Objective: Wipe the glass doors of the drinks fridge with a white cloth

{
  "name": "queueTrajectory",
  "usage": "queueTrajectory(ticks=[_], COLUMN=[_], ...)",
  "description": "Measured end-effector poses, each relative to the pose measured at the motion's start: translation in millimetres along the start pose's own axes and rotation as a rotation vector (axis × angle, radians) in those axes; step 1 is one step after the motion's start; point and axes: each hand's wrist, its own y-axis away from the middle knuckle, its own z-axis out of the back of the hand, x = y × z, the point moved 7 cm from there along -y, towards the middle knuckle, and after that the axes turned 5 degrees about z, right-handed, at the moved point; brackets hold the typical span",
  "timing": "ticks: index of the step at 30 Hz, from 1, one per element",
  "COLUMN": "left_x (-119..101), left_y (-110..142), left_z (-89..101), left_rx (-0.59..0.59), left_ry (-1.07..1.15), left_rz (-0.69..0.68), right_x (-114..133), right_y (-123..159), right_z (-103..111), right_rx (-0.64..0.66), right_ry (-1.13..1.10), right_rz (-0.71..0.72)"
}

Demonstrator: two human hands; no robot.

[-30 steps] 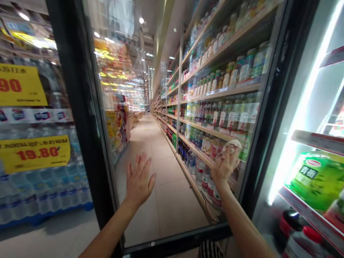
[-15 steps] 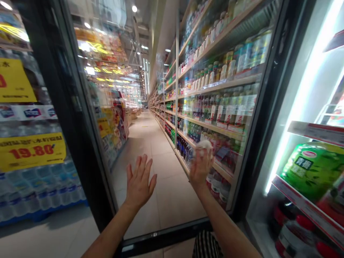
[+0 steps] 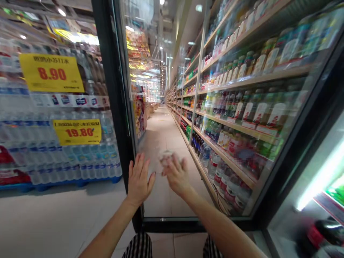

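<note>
A black-framed glass door (image 3: 122,122) stands in front of me. My left hand (image 3: 139,181) lies flat on the lower left of its pane, fingers stretched out and holding nothing. Just to its right, my right hand (image 3: 177,177) presses a crumpled whitish cloth (image 3: 166,156) against the glass. The fingers of that hand are blurred, and they partly cover the cloth.
Stacks of bottled water (image 3: 96,170) with yellow price signs (image 3: 76,132) stand on blue pallets at the left. Through the pane appear long drink shelves (image 3: 258,132) and a tiled aisle (image 3: 158,125). A lit cooler (image 3: 322,172) is at my right.
My right hand has swept the cloth leftward across the glass, close to my left hand. The left hand stays flat on the pane. My view has turned left.
</note>
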Motion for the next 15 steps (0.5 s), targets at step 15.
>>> queueTrajectory(ticks=[15], left_x=[-29.9], left_y=[9.6], left_z=[-19.3], left_rx=[0.035], left_ry=[0.03], left_rz=[-0.004], right_x=[-27.2], right_y=[24.1], right_z=[13.0], right_rx=[-0.022], right_ry=[0.089], right_rz=[-0.29])
